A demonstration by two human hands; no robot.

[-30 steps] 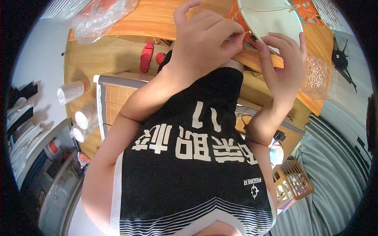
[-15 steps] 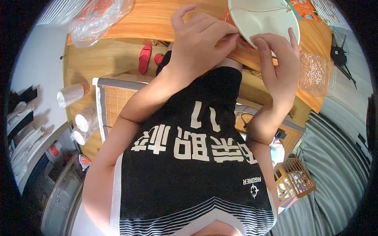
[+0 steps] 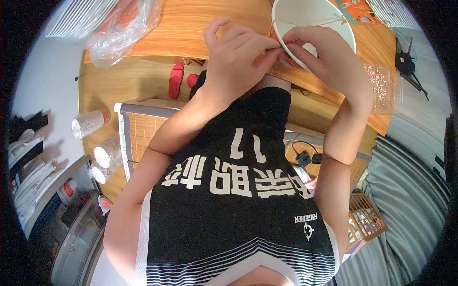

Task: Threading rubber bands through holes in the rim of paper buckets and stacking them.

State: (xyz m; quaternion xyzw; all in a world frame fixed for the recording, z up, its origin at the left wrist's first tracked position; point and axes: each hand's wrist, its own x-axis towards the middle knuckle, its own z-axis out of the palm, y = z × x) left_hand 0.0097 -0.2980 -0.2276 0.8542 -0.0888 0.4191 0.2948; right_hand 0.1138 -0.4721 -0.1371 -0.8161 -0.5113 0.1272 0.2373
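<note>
A white bucket-shaped container (image 3: 324, 12) with a pale inside stands tilted at the table's near side, its opening toward me. A thin tan cord (image 3: 310, 25) crosses its opening. My left hand (image 3: 236, 57) is at the left of the rim, outside it, thumb and forefinger pinched and little finger raised. My right hand (image 3: 331, 50) reaches over the opening, its thumb and fingers closed together at the same stretch of rim. The fingertips of both hands nearly meet there. Whatever small thing lies between them is too hidden to name. Orange shows on the container's outer side, behind the fingers.
On the wooden table (image 3: 191, 28) lie a clear plastic bag (image 3: 114, 47) at left and a clear plastic box (image 3: 380, 88) at right. Farther right is a black device with antennas (image 3: 405, 62). Red slippers (image 3: 176, 81) and wrapped cup stacks (image 3: 90, 124) are on the floor.
My right hand has moved left across the container's opening, its wrist turning so the fingers meet the left ones. The container sits slightly farther left in view. My left hand stays pinched.
</note>
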